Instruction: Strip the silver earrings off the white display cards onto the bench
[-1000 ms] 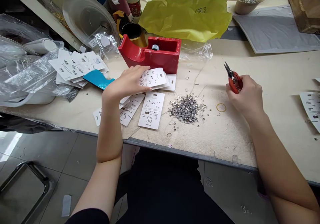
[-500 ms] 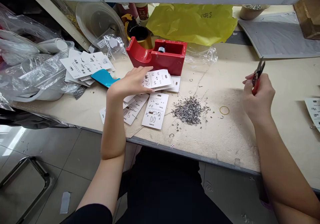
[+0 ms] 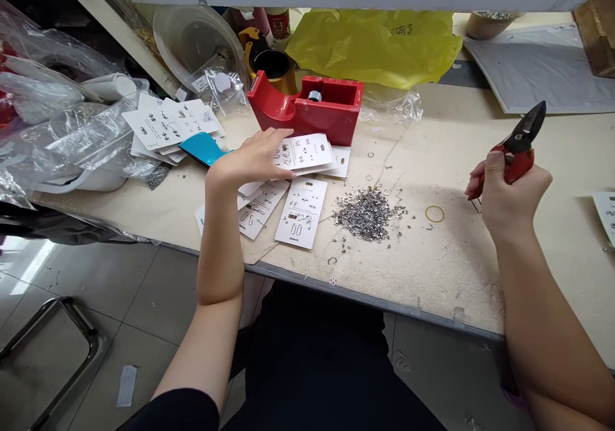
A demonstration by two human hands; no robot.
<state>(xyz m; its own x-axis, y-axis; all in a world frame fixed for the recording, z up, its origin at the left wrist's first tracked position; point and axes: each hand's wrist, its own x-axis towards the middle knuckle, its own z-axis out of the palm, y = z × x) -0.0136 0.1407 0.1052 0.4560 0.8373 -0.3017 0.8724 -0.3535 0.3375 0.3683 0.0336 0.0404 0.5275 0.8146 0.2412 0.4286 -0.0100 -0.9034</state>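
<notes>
Over a small stack of white earring cards [image 3: 305, 151] rests my left hand [image 3: 254, 157], its thumb and fingers spread at the stack's left end. Some fingertips are hidden. My right hand [image 3: 512, 194] is closed round red-handled cutters [image 3: 521, 146] and is raised above the table. Their dark blades point up and to the right, and a thin metal loop shows below the fingers. More earring cards [image 3: 301, 213] lie fanned below my left hand. Between my hands is a heap of tiny silver metal pieces [image 3: 365, 213], with a yellow ring [image 3: 435, 214] to its right.
A red tape dispenser [image 3: 312, 111] stands behind the cards. A blue object [image 3: 204, 148] and another card pile [image 3: 168, 123] are at left, near plastic bags [image 3: 62, 117]. A yellow bag [image 3: 375, 47] lies at the back, a grey sheet [image 3: 548, 69] at back right.
My right hand has turned the cutters, so their blades now show broadside and point up and right. My left hand stays on the cards. The view has shifted slightly.
</notes>
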